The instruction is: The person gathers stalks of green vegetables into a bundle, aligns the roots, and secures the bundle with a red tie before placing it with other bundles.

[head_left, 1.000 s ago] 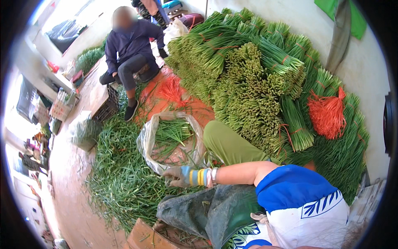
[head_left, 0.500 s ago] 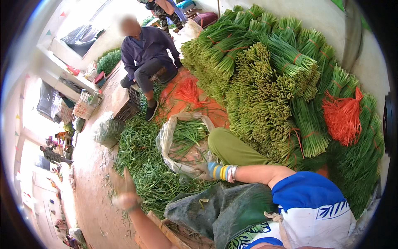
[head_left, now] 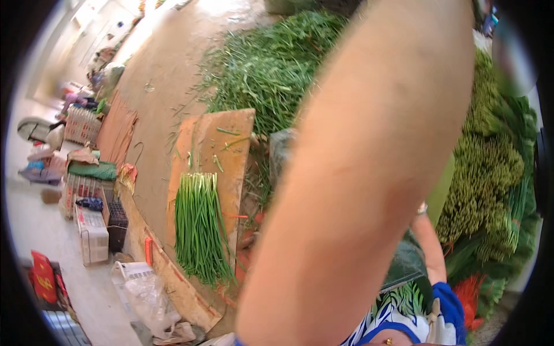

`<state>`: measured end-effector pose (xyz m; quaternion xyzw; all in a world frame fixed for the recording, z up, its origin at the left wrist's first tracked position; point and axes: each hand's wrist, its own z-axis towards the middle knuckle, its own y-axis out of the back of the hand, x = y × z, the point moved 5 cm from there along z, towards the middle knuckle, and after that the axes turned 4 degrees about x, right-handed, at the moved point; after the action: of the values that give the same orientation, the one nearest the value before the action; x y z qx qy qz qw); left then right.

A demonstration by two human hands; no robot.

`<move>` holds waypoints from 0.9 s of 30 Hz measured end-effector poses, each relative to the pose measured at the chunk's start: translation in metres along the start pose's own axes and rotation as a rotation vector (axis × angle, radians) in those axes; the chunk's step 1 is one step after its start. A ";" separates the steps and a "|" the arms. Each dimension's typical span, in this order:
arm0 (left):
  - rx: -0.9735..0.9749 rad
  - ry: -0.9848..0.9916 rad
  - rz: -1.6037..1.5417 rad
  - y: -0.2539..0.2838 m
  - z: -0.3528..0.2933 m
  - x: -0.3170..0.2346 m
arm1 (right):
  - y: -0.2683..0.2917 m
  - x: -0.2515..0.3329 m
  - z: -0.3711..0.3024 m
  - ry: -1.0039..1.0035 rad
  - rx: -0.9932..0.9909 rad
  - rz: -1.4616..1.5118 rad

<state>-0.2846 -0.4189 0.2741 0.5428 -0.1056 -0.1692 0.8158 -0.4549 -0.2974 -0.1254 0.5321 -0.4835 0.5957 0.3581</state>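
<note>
Both hands are out of sight, their grip impossible to tell; green stalks (head_left: 199, 225) lie on a board (head_left: 234, 161).

Room around me: ahead, brown floor (head_left: 167, 72), whitened by glare (head_left: 235, 11) toward the top; to my left, a dark crate (head_left: 118, 222) and, farther off, a pale slatted crate (head_left: 82, 126).
</note>
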 end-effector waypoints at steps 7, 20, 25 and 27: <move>-0.073 -0.010 0.260 -0.007 -0.066 0.109 | -0.054 -0.013 0.008 -0.168 0.235 -0.748; -0.061 1.144 -1.483 -0.274 -0.219 0.225 | -0.038 -0.158 0.131 -0.692 0.067 -0.792; -0.217 0.943 -1.326 -0.233 -0.181 0.232 | 0.045 -0.213 0.245 -0.725 -0.501 -0.806; -0.272 1.025 -1.318 -0.234 -0.189 0.242 | 0.047 -0.226 0.270 -0.659 -0.611 -0.906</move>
<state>-0.0323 -0.4355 -0.0177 0.4001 0.6370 -0.3547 0.5553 -0.3815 -0.5485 -0.3656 0.7128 -0.4434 0.0255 0.5428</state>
